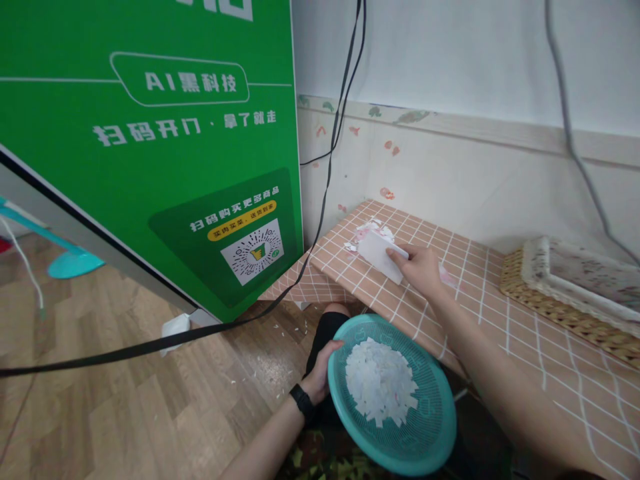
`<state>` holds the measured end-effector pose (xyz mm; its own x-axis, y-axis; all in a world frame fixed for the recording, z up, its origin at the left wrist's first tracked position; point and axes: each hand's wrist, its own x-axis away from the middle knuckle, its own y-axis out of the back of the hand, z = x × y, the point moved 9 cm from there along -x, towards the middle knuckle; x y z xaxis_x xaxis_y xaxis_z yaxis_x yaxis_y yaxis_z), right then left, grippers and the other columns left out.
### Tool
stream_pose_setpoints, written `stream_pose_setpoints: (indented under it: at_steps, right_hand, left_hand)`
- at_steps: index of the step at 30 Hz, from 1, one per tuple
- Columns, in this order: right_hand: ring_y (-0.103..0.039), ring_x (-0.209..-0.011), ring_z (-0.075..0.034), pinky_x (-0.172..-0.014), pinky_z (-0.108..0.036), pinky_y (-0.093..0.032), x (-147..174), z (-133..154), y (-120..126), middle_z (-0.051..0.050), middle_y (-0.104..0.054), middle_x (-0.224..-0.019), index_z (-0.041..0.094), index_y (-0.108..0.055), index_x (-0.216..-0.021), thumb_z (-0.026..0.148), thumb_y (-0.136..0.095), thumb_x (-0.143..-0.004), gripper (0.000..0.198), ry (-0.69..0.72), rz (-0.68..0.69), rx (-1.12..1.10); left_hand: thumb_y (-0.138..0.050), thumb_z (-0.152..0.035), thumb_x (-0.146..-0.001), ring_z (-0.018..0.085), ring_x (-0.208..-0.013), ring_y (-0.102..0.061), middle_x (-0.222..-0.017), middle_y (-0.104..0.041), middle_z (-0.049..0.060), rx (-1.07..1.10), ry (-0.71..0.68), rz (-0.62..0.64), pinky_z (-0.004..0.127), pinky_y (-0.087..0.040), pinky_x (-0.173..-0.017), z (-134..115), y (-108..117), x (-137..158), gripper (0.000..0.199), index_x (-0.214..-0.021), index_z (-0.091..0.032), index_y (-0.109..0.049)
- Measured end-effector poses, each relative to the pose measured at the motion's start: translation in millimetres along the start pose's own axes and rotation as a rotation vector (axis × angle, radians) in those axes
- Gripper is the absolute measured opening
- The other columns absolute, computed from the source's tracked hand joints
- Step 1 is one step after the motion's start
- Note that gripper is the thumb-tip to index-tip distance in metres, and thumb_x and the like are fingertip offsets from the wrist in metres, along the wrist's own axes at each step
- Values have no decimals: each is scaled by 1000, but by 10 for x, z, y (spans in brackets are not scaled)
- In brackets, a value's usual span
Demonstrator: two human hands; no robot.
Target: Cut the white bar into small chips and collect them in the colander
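The fingers (406, 257) of the right hand (423, 270) are closed around one end of a flat white card (379, 255). The card lies low on the worktop (500, 313), which has a pink cloth with white squares. The far end of the card is right beside a little pile of white and pink paper bits (373, 231) near the wall.

The fingers (334, 347) of the left hand (320, 375) grip the rim of a round teal basket (430, 427). The thumb lies on top of the rim. The basket is held in the air, lower than the worktop edge and near it, over the person's lap. A heap of white paper scraps (380, 381) sits in the middle of it. A black band (301, 400) goes around the left wrist.

A woven tray (560, 310) sits on the worktop far to the right. A big green sign (150, 147) stands on the left, and a black cable (280, 297) hangs across in front of it. Tiny white bits lie on the wooden floor (125, 400).
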<state>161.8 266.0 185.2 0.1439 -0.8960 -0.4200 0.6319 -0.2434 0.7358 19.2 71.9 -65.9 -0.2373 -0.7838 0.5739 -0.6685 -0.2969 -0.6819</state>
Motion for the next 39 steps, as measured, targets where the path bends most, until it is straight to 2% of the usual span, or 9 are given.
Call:
stream_pose_setpoints:
  at_steps: [3,13,25,31,36,39]
  right_hand:
    - [-58,-57,-16,-52,-26,-35,34,23,-2,-4,-68,-66,18,-72,-84,41,-50,-80,32,10,-25,49]
    - [-61,-60,-19,-56,-27,-36,182,231,51,-6,-68,-66,19,-72,-85,38,-46,-83,32,78,-80,253]
    - [-59,-54,-16,-52,-25,-37,282,295,-23,-4,-68,-64,19,-73,-83,38,-49,-83,30,80,-52,94]
    - [-59,-55,-15,-53,-25,-38,271,346,-57,-3,-69,-66,20,-73,-86,40,-49,-83,31,131,-1,12]
    - [-63,-65,-19,-58,-27,-40,200,442,-67,-5,-71,-77,21,-73,-90,38,-47,-84,31,159,-4,82]
    - [-62,-62,-19,-57,-27,-38,184,454,-88,-5,-70,-70,21,-73,-87,38,-45,-85,32,159,-5,138]
  left_hand:
    - [-60,-35,-71,12,-51,-51,-57,-63,3,3,-4,-30,25,-40,-57,-26,25,15,25,-64,-12,-64]
    - [-57,-37,-74,14,-55,-56,-61,-67,5,4,-13,25,25,-43,-59,-1,24,-12,28,-72,-11,-67]
    - [-57,-36,-75,13,-55,-56,-62,-66,4,23,6,30,24,-43,-60,-16,-6,13,27,-71,-11,-66]
    - [-57,-36,-74,13,-54,-54,-62,-66,5,27,18,37,25,-43,-60,-8,-13,17,27,-69,-11,-65]
    - [-59,-36,-73,13,-52,-52,-59,-64,4,38,28,24,26,-41,-60,6,3,18,25,-64,-12,-63]
    - [-59,-35,-74,12,-53,-53,-60,-64,3,50,19,21,25,-41,-59,4,12,15,24,-67,-12,-63]
